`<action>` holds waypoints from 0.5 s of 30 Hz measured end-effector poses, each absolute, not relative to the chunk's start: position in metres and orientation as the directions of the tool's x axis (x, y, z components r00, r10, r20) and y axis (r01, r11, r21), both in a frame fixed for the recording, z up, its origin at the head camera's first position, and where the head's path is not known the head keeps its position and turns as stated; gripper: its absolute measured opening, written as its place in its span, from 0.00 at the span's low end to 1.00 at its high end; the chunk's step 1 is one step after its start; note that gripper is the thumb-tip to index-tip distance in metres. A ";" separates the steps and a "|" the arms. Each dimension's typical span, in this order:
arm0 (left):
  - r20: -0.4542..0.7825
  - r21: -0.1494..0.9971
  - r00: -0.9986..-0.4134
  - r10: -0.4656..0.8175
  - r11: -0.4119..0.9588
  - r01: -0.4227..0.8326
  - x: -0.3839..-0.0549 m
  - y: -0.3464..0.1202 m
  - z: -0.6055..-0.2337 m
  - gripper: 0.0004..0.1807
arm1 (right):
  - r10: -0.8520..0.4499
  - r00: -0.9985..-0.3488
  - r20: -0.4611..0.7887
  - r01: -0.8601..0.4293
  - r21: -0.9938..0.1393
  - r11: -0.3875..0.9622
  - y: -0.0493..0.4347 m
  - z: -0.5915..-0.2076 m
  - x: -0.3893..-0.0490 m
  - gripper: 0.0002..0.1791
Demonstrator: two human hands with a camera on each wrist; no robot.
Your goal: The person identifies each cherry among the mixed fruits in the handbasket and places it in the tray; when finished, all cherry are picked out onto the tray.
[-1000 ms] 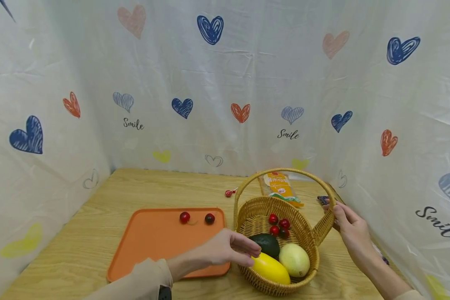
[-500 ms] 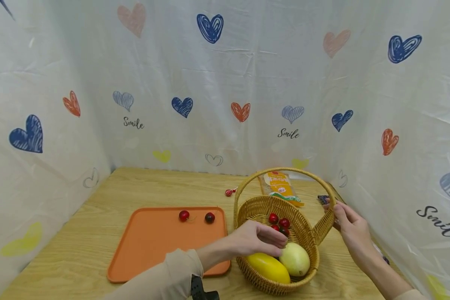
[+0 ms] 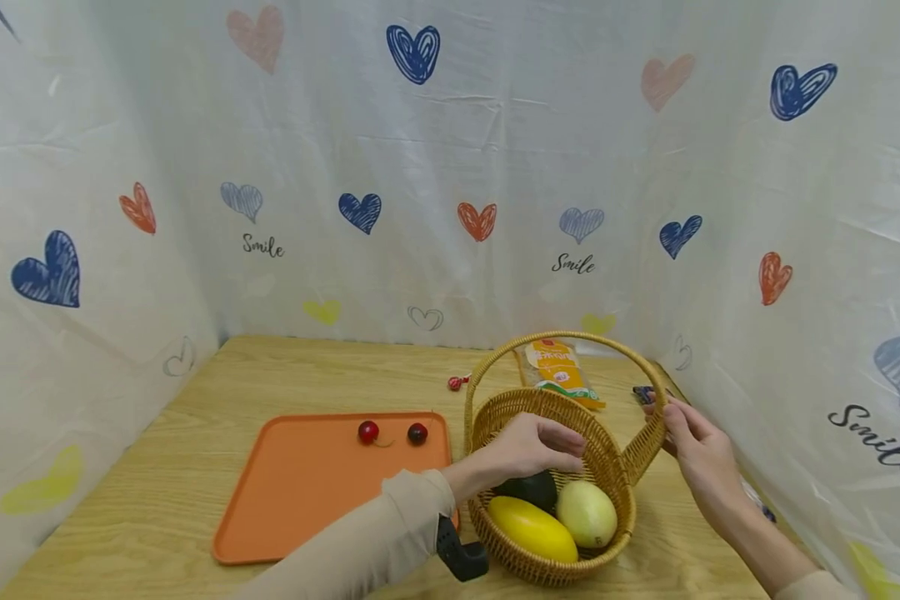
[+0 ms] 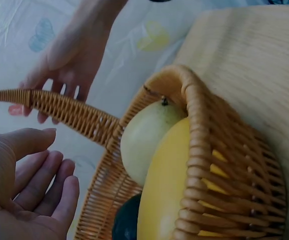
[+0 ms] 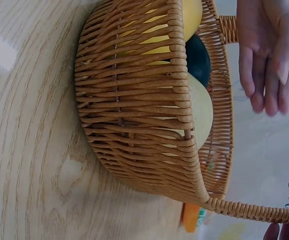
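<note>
My left hand (image 3: 543,443) hovers over the wicker basket (image 3: 521,564), its fingers loosely extended with nothing between them. In the left wrist view, the left palm (image 4: 29,195) faces the basket's opening. My right hand (image 3: 697,446) holds the right side of the basket's arched handle (image 3: 562,337). Inside the basket lie a smooth yellow oval fruit (image 3: 532,529), a pale green round fruit (image 3: 587,514) and a dark green fruit (image 3: 531,490). The cherries in the basket are hidden behind my left hand in the head view.
An orange tray (image 3: 300,500) lies left of the basket, carrying a red cherry (image 3: 368,432) and a darker cherry (image 3: 417,433). Behind the basket are an orange-and-white food bag (image 3: 557,371) and a small red-wrapped lollipop (image 3: 455,383). A heart-patterned curtain (image 3: 420,167) surrounds the wooden table (image 3: 142,467).
My left hand has moved right and farther away, from above the yellow fruit to over the cherries' part of the basket. My right hand keeps hold of the handle.
</note>
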State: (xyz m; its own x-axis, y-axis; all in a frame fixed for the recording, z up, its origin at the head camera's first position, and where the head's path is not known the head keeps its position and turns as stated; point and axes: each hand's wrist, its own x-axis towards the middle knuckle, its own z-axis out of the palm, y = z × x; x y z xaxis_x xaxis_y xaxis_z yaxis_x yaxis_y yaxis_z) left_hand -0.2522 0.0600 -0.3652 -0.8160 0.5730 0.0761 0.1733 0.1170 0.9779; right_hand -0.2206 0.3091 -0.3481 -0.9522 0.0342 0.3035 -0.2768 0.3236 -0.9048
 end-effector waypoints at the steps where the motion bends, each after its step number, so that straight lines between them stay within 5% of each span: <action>1: 0.076 0.973 -0.833 0.548 0.140 0.182 -0.256 0.061 -0.366 0.12 | 0.039 -0.951 0.307 -0.279 -0.904 0.325 0.308 -0.348 -0.221 0.27; 15: 0.079 0.951 -0.936 0.342 0.255 0.174 -0.295 0.082 -0.366 0.12 | 0.039 -0.939 0.341 -0.317 -0.907 0.277 0.305 -0.350 -0.220 0.25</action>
